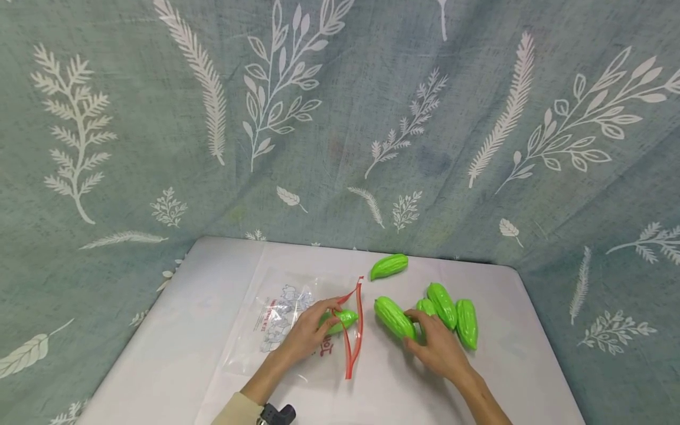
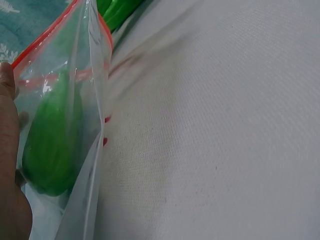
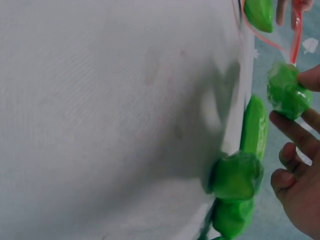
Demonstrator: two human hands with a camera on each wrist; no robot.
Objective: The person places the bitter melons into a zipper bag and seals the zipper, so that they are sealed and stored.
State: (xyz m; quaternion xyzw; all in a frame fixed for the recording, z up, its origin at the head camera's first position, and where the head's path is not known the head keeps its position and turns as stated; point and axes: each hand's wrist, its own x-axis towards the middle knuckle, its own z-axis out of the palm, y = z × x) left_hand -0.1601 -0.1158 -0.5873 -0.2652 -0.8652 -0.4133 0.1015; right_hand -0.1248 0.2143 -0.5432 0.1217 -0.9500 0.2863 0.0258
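A clear zip bag [image 1: 297, 366] with a red zip edge lies on the table, its mouth spread toward the right. Inside it is a bright green bitter melon [image 2: 52, 140], its tip near the mouth. My left hand [image 1: 308, 330] holds the bag at the opening, fingers by the red edge; some fingertips show only through the plastic. Just right of the mouth, my right hand [image 1: 438, 345] grips another bitter melon [image 1: 393, 316] by its near end, between thumb and fingers. The right wrist view shows this held bitter melon [image 3: 287, 92] end-on, raised off the table.
Beyond the bag mouth lies one bitter melon [image 1: 389, 267]. More sit beside my right hand: a partly hidden bitter melon [image 1: 426, 306], a longer bitter melon [image 1: 442, 304] and a rightmost bitter melon [image 1: 467, 323]. A leaf-patterned green cloth [image 1: 340, 147] hangs behind the white table [image 1: 510, 354].
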